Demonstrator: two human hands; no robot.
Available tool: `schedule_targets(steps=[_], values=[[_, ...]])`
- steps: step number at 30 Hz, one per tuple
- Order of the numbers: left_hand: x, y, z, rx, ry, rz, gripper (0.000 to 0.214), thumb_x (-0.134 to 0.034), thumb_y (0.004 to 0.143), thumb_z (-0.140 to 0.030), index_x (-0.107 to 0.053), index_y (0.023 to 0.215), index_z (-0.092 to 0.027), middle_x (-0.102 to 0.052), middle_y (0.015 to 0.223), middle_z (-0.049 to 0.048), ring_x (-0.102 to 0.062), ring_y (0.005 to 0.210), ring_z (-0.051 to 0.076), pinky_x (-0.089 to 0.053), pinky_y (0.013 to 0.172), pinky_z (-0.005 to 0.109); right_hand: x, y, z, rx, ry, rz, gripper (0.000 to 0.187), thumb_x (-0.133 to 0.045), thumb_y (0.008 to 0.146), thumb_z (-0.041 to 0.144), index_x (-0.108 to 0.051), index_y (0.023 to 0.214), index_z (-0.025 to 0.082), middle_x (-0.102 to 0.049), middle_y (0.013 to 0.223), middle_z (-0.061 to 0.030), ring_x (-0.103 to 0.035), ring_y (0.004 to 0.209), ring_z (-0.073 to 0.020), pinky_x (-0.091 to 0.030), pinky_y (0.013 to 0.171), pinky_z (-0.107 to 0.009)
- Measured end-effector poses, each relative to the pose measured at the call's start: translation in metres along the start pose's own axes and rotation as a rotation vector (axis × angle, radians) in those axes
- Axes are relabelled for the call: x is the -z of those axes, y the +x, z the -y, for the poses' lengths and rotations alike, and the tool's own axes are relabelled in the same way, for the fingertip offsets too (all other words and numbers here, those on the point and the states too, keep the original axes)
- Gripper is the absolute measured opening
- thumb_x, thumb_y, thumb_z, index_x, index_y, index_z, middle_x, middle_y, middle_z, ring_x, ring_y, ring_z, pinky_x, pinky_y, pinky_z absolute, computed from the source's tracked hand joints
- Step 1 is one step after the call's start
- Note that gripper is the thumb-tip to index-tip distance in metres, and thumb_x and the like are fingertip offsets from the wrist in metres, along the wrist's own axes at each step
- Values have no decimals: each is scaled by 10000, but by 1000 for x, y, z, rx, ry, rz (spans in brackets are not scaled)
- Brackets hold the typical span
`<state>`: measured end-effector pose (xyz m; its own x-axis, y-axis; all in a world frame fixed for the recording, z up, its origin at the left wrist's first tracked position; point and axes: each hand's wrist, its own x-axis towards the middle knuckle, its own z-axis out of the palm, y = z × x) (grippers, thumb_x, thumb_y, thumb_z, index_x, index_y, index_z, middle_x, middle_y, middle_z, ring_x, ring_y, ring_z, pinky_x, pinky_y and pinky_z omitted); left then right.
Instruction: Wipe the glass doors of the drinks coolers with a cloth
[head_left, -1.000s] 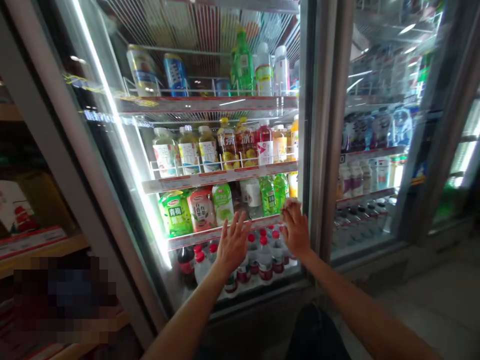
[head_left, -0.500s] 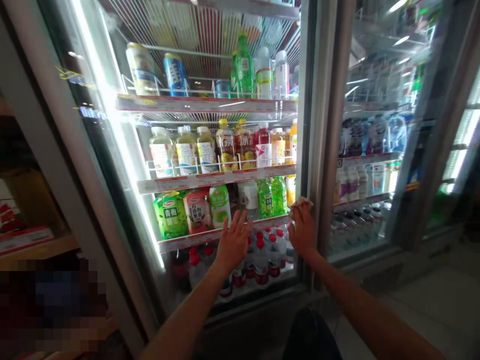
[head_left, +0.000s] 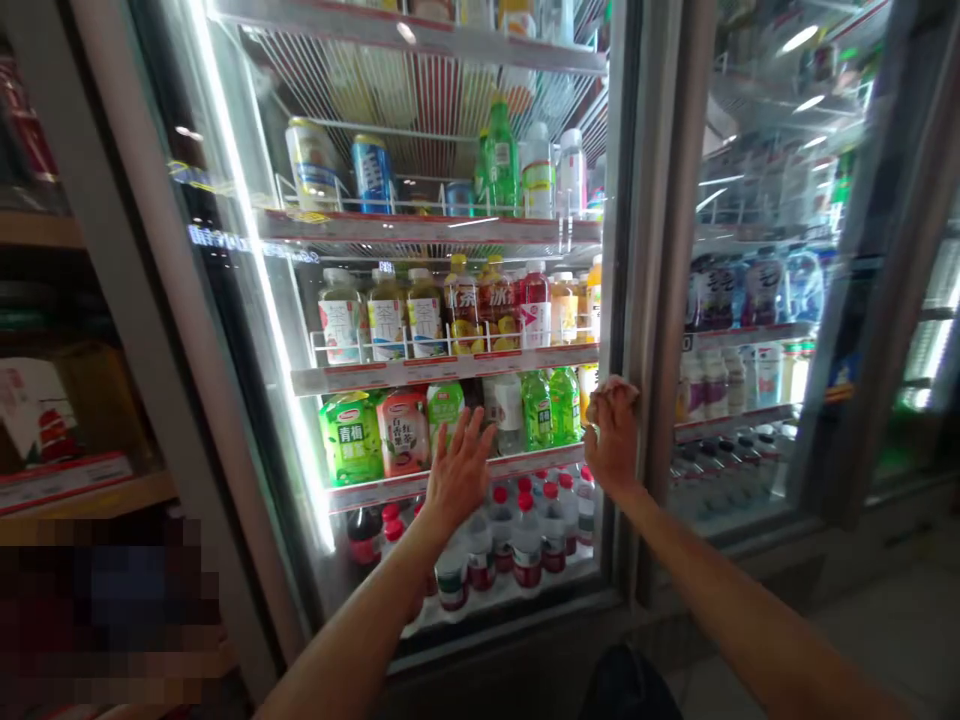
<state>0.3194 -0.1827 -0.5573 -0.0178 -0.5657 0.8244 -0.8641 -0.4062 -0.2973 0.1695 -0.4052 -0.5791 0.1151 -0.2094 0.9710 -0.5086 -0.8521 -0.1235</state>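
I face a lit drinks cooler with a glass door [head_left: 420, 330]. My left hand [head_left: 459, 470] lies flat on the glass with its fingers spread, in front of the shelf of green and red drink cartons [head_left: 352, 438]. My right hand [head_left: 613, 432] is closed on a small light cloth or wad [head_left: 613, 389] and presses it against the door's right metal frame [head_left: 636, 300]. Behind the glass stand rows of bottles, with red-capped bottles [head_left: 525, 530] on the bottom shelf.
A second cooler door [head_left: 757, 300] full of bottles stands to the right, with a grey floor [head_left: 885, 640] below it. To the left is a wooden shelf [head_left: 82, 490] with boxes. A blurred patch covers the lower left corner.
My right hand has slid right and slightly up, from the glass near the green bottles onto the door's frame. My left hand stays flat on the glass. The view has tilted up a little.
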Motion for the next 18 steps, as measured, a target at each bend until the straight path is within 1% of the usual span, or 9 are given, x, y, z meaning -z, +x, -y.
schedule_targets(steps=[3,5,7,11,12,13,14,15,18], values=[[1,-3,6,-4,8,-15,505,-498,798,-185,-470,1302,-191,-338,1461,111,-243,1381,277,-180,1118,500,0,-45,7,74,36,35,566,-400,853,205,-297,1407,154,-213,1502,-158,-221,1381,-300,-356,1038,-499],[2,-2,11,-4,17,-31,503,-507,797,-196,-471,1299,-195,-341,1461,109,-250,1378,276,-182,1119,496,-2,-54,5,93,46,40,579,-405,852,204,-280,1416,167,-213,1505,-146,-214,1384,-301,-353,1041,-512],[4,3,17,-6,24,-60,500,-512,796,-202,-473,1295,-196,-348,1457,108,-251,1378,277,-182,1120,497,-5,-31,0,79,53,11,552,-409,849,208,-327,1393,158,-213,1504,-150,-224,1380,-307,-358,1036,-521],[13,21,30,3,28,-116,500,-508,797,-201,-469,1295,-183,-355,1452,120,-235,1383,282,-183,1118,508,-2,57,-6,37,43,-89,452,-396,863,228,-460,1292,103,-262,1476,-190,-254,1367,-310,-358,1035,-510],[15,24,32,7,28,-120,503,-505,799,-202,-464,1300,-180,-350,1454,124,-229,1384,284,-181,1117,512,-1,72,-6,32,34,-104,442,-392,867,234,-472,1280,96,-272,1470,-196,-259,1366,-306,-356,1040,-503],[16,27,34,11,28,-119,505,-502,802,-203,-459,1304,-178,-343,1457,126,-222,1386,285,-178,1117,515,-1,78,-6,32,28,-112,440,-389,870,236,-472,1278,94,-276,1467,-198,-261,1366,-301,-355,1042,-496],[18,28,35,13,28,-117,507,-499,803,-203,-456,1308,-177,-339,1460,126,-215,1389,284,-173,1118,516,0,75,-6,42,23,-108,443,-387,872,236,-464,1286,99,-271,1470,-194,-257,1368,-296,-359,1041,-488],[18,29,36,14,28,-115,509,-497,804,-202,-455,1310,-177,-337,1461,125,-209,1391,283,-167,1121,514,0,65,-5,60,20,-98,448,-387,871,231,-452,1297,110,-261,1477,-185,-251,1372,-291,-366,1037,-481],[20,28,40,23,29,-119,518,-500,805,-211,-450,1320,-189,-333,1465,114,-195,1397,268,-145,1133,493,1,13,-6,142,-1,-46,473,-392,868,212,-404,1337,147,-257,1482,-158,-236,1380,-280,-376,1029,-470]])
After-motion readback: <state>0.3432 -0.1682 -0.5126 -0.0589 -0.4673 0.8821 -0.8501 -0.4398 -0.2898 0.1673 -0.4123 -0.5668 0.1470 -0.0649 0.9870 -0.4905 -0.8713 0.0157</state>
